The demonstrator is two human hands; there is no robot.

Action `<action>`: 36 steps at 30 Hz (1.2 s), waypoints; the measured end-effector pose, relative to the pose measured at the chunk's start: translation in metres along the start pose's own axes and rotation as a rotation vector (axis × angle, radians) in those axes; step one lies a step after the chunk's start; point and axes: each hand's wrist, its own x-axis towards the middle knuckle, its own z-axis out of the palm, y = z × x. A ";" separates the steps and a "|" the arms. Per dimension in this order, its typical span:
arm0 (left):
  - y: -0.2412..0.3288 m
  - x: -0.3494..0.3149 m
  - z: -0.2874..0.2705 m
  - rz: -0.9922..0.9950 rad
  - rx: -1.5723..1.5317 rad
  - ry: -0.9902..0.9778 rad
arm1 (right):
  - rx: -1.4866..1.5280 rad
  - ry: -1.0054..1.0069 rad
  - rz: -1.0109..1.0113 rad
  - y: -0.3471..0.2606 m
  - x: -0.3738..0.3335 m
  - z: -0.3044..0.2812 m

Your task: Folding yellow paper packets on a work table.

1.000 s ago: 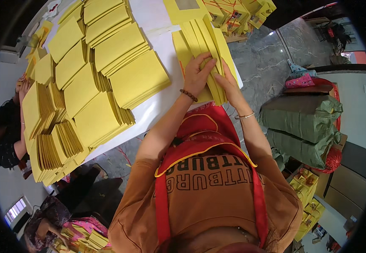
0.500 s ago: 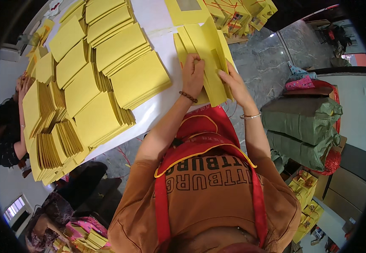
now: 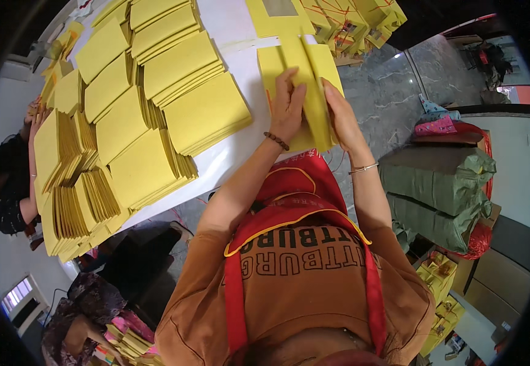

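Note:
A folded yellow paper piece [image 3: 315, 100], partly smeared by motion, stands tilted between my hands above the table's near right end. My right hand [image 3: 343, 117] grips its right side, the fingers partly hidden behind the paper. My left hand [image 3: 286, 113] is beside its left face with loosely bent fingers and the thumb apart; I see nothing held in it. Underneath lies a flat yellow sheet [image 3: 270, 64]. Just beyond is another yellow piece with a grey window [image 3: 262, 23].
Rows of stacked yellow folded papers [image 3: 207, 113] cover the white table's [image 3: 234, 73] left side. At the far left a co-worker's hands [image 3: 35, 116] touch yellow pieces. Tied yellow bundles [image 3: 344, 24] stand beyond the table, green wrapped packages [image 3: 439, 177] to my right.
My left hand has loosened from a closed grip. The folded paper has swung more upright and narrowed between my hands, uncovering more of the flat sheet below.

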 end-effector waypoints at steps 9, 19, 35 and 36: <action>-0.004 0.000 0.001 -0.060 -0.327 -0.093 | 0.238 -0.119 0.232 -0.014 0.015 -0.025; 0.022 0.005 -0.025 -0.017 -0.428 -0.103 | -0.002 -0.086 0.076 -0.050 -0.003 -0.041; 0.018 0.025 -0.063 0.074 -0.079 -0.272 | -1.287 -0.400 -0.265 -0.120 -0.029 -0.024; 0.020 0.024 -0.063 0.073 -0.078 -0.270 | -1.287 -0.402 -0.265 -0.119 -0.029 -0.023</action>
